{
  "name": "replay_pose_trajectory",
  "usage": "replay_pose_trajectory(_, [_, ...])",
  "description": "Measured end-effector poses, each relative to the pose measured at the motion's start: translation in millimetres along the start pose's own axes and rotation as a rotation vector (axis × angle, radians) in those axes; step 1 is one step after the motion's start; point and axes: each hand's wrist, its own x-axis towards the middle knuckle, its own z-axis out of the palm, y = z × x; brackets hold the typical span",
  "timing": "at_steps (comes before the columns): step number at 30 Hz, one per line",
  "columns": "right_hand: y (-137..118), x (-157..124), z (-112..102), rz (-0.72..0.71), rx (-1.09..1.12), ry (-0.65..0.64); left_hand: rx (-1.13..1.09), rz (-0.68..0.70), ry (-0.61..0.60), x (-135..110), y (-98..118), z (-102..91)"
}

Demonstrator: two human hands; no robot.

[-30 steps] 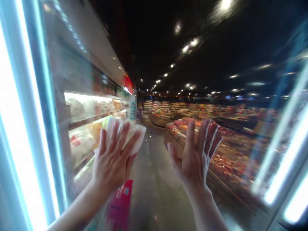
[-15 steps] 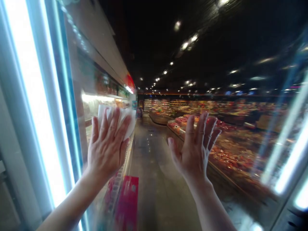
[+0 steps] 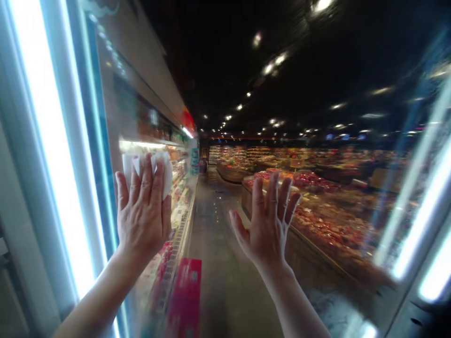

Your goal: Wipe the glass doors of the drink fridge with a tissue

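Note:
My left hand (image 3: pixel 143 216) lies flat over a folded white wiping cloth (image 3: pixel 165 176), which shows past the fingertips and beside the index finger. The hand holds the cloth against what looks like a clear glass pane (image 3: pixel 114 105), through which the store aisle shows. To the right, my right hand (image 3: pixel 265 227) is raised with its fingers spread and nothing in it. Its palm faces the pane; whether it touches the glass I cannot tell.
A bright vertical light strip (image 3: pixel 52 141) runs along the left frame, and another (image 3: pixel 419 211) stands at right. Beyond the glass are lit refrigerated shelves (image 3: pixel 176 197), a magenta box (image 3: pixel 185 295), produce stands (image 3: pixel 327 230) and the aisle floor (image 3: pixel 218 244).
My left hand has slid left with the white cloth under it. My right hand has also shifted left and slightly down, still spread.

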Motion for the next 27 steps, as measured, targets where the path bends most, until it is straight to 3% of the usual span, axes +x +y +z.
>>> replay_pose_trajectory(3, [2.7, -10.2, -3.8, -0.005, 0.003, -0.028, -0.042, 0.082, -0.039, -70.9, 23.6, 15.8])
replay_pose_trajectory(5, [10.8, -19.1, -7.5, -0.019, 0.003, -0.061, -0.091, 0.215, -0.074, -113.1, 38.5, 26.0])
replay_pose_trajectory(7, [26.3, -26.8, -11.7, -0.03, -0.006, -0.082, -0.12, 0.283, -0.093, -123.4, 48.9, 29.3])
replay_pose_trajectory(9, [48.7, -31.5, -16.4, -0.035, -0.027, -0.078, -0.147, 0.271, -0.107, -94.2, 55.9, 25.9])
replay_pose_trajectory(12, [89.3, -34.8, -24.1, -0.03, -0.059, -0.053, -0.136, 0.155, -0.137, -12.5, 69.6, 20.2])
replay_pose_trajectory(14, [116.1, -38.2, -29.5, 0.002, -0.073, -0.057, -0.134, 0.164, -0.121, 25.0, 87.1, 23.6])
replay_pose_trajectory(16, [141.3, -44.9, -35.0, 0.038, -0.085, -0.072, -0.121, 0.253, -0.112, 25.6, 112.5, 35.1])
replay_pose_trajectory(20, [193.8, -62.7, -47.9, 0.009, -0.099, -0.103, -0.14, 0.654, -0.159, -41.7, 169.2, 68.8])
replay_pose_trajectory(22, [223.6, -67.2, -56.0, -0.034, -0.108, -0.117, -0.185, 0.799, -0.184, -52.5, 191.0, 78.2])
replay_pose_trajectory(24, [255.0, -66.6, -64.6, -0.076, -0.117, -0.128, -0.194, 0.786, -0.209, -24.3, 208.5, 79.2])
replay_pose_trajectory(27, [299.9, -60.2, -76.4, -0.119, -0.129, -0.133, -0.197, 0.602, -0.189, 53.3, 237.6, 75.7])
